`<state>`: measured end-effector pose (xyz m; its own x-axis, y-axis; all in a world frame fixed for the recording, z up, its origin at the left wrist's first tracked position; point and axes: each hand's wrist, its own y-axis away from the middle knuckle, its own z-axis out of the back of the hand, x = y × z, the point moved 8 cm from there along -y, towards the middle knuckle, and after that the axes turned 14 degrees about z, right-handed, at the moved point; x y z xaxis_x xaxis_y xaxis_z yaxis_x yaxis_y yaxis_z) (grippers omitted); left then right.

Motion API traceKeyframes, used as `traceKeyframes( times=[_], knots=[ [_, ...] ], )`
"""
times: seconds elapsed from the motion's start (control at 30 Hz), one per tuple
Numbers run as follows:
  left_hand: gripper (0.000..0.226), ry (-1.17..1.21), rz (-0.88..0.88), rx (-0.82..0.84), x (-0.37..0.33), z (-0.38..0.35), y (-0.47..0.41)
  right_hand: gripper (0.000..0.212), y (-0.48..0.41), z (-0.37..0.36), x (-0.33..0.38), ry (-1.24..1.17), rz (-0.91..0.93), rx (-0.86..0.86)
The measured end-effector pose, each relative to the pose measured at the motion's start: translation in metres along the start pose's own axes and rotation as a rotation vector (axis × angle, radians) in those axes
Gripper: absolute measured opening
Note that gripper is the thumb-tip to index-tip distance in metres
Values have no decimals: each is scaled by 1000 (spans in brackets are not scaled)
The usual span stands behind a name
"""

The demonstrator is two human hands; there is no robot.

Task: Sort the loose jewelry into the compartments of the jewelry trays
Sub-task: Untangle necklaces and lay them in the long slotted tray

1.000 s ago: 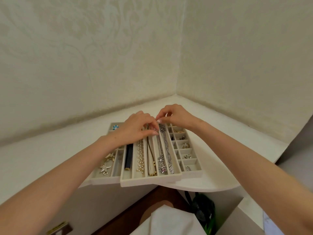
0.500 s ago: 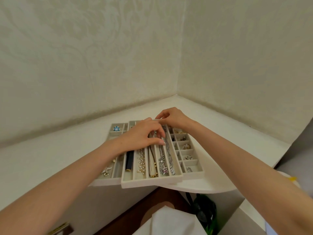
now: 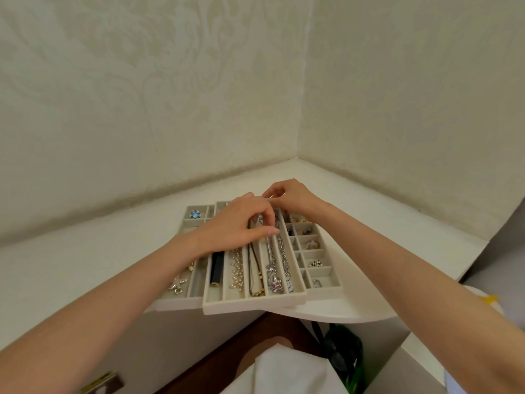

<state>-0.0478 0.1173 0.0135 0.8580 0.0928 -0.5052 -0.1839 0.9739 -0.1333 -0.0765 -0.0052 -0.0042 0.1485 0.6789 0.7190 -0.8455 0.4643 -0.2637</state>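
- The silver chain [image 3: 269, 253] lies in a long slot right of centre in the middle tray [image 3: 255, 307]. Its long axis runs along the slot, with the pendant end toward the tray's near rim and the plain end toward the far rim.
- The left hand [image 3: 235, 226] is over the tray's far half, fingers curled. Thumb and fingertips pinch the chain partway along, and the rest of it lies nearward from that pinch.
- The right hand [image 3: 292, 197] is at the tray's far rim, fingers curled tight. Whether it holds the chain's far end I cannot tell.
- In my judgement the left hand is nearer the chain's body, so any straightening would run along the slot.
- A second chain [image 3: 284, 260] lies parallel in the next slot to the right.
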Motion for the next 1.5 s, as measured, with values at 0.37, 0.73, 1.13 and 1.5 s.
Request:
traceKeyframes(
  times=[0.37,0.73,1.13,1.5],
  knots=[
    [18,-64,-136,224,-30,-11,43,32,5,5,9,84,59,-6],
    [20,-315,68,277,-41,-21,42,27,11,7,11,79,59,-6],
    [5,-47,181,404,-34,-9,42,22,17,18,16,30,65,-84],
    [7,320,329,306,-10,3,34,7,34,6,45,-93,150,12]
  ],
)
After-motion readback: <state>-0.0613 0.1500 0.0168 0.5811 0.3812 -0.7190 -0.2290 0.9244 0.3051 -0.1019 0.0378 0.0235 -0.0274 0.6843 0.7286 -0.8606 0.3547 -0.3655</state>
